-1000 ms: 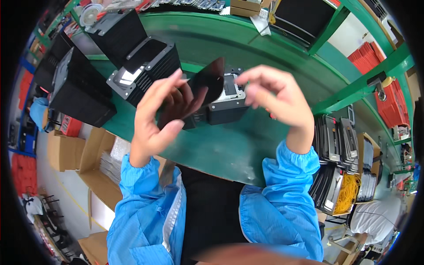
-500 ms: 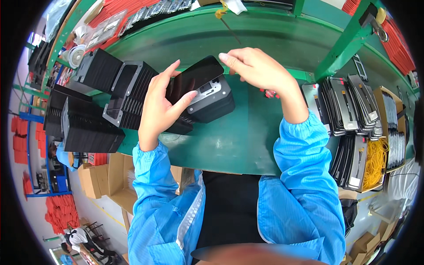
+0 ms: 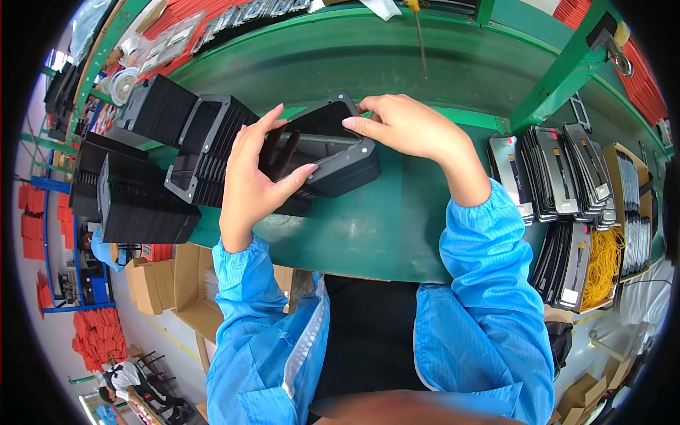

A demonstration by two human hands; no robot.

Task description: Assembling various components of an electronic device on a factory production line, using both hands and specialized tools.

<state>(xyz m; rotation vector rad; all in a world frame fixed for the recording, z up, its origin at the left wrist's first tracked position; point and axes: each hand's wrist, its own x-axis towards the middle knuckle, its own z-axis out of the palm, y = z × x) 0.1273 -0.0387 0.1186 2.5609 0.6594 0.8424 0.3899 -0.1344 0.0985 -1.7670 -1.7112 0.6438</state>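
A glossy black panel (image 3: pixel 322 127), like a screen, lies within the rim of a black frame (image 3: pixel 350 168) with screw holes at its corners. This frame tops a stack on the green bench. My left hand (image 3: pixel 253 166) spans the panel's left end, thumb on the near edge and fingers on the far edge. At the far right corner my right hand (image 3: pixel 411 126) pinches the edge, its thumb on top and its curled fingers behind. The fingertips of the right hand are partly hidden, and so is the panel's left end.
Several stacks of black frames (image 3: pixel 149 202) stand on the left of the green bench (image 3: pixel 368 241). On the right are stacked grey panels (image 3: pixel 549 170), yellow bands (image 3: pixel 602 262) and a carton (image 3: pixel 634 205). A thin rod-like tool (image 3: pixel 421 42) hangs at the back.
The panel, tilted up over the frame before, now lies down within its rim. My right hand has moved in to its corner. The hanging tool has swung to the right.
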